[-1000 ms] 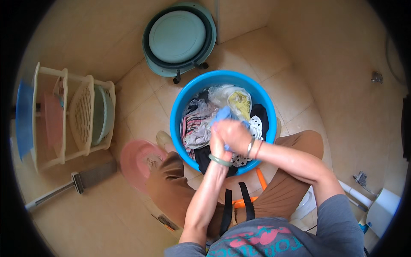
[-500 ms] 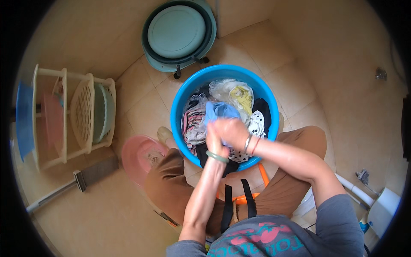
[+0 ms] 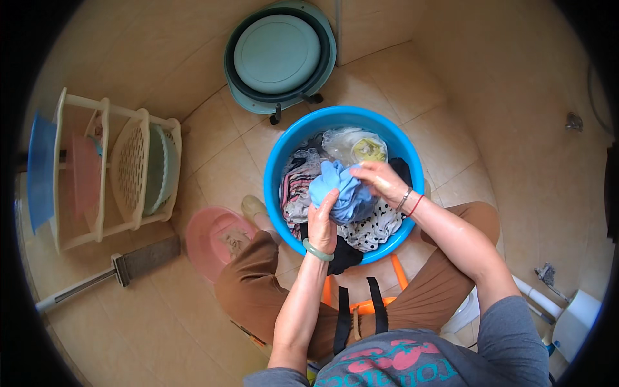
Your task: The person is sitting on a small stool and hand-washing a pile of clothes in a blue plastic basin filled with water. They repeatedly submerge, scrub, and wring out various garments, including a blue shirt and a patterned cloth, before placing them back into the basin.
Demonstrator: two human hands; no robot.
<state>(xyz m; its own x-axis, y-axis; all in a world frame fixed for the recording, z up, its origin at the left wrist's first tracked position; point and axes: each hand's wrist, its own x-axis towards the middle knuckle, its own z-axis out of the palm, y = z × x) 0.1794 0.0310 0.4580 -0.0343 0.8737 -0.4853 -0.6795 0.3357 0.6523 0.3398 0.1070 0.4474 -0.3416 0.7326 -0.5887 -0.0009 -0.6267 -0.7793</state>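
A crumpled light-blue cloth (image 3: pixel 345 190) is held above the wash in a round blue basin (image 3: pixel 273 187). My left hand (image 3: pixel 322 226), with a green bangle at the wrist, grips the cloth's lower left side with the thumb on top. At its upper right side, my right hand (image 3: pixel 382 180) pinches the fabric, its fingers slightly blurred. Around the cloth lie a striped pink garment (image 3: pixel 296 184), a white garment with black dots (image 3: pixel 374 229), a dark garment (image 3: pixel 345 257) near the front rim and a whitish, see-through wet piece (image 3: pixel 342 143). Something yellow (image 3: pixel 369 149) sits at the back right.
A pink basin (image 3: pixel 216 242) stands left of my leg. Further left are a cream rack (image 3: pixel 106 171) holding basins and a flat mop (image 3: pixel 145 261). A folded green basin (image 3: pixel 277 55) leans at the far wall. An orange stool frame (image 3: pixel 371 304) shows between my legs.
My hands were pressed together around the bunched blue cloth. Now they are apart, and the cloth is spread wider between them. The yellow thing looks smaller and rounder.
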